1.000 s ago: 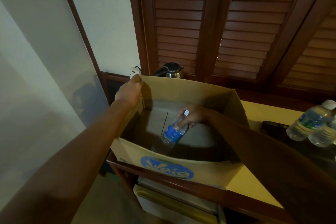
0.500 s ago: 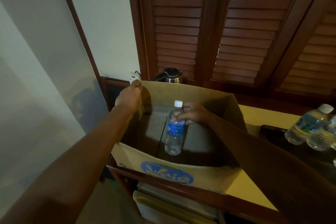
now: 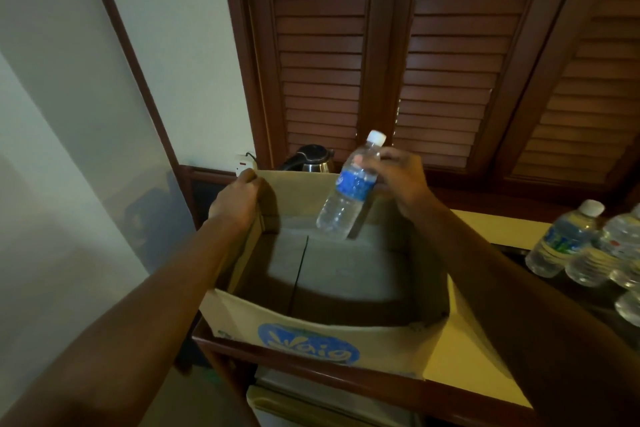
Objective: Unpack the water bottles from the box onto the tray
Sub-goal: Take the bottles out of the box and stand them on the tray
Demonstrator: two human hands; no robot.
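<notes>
We see the box (image 3: 322,340) nearest, blue oval logo reading roughly "Waig", on a yellow surface (image 3: 460,364). Our left hand (image 3: 239,199) grips the box's far-left rim. Our right hand (image 3: 401,180) clasps a tilted blue-labelled water bottle (image 3: 349,191) above the box. More bottles (image 3: 585,246) stand right. Kettle (image 3: 313,159) and wooden shutters (image 3: 415,55) behind.

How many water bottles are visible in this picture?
5 at least. One bottle in the right hand above the box; four on the right, the last two cut by the frame edge, so more may be hidden.
</notes>
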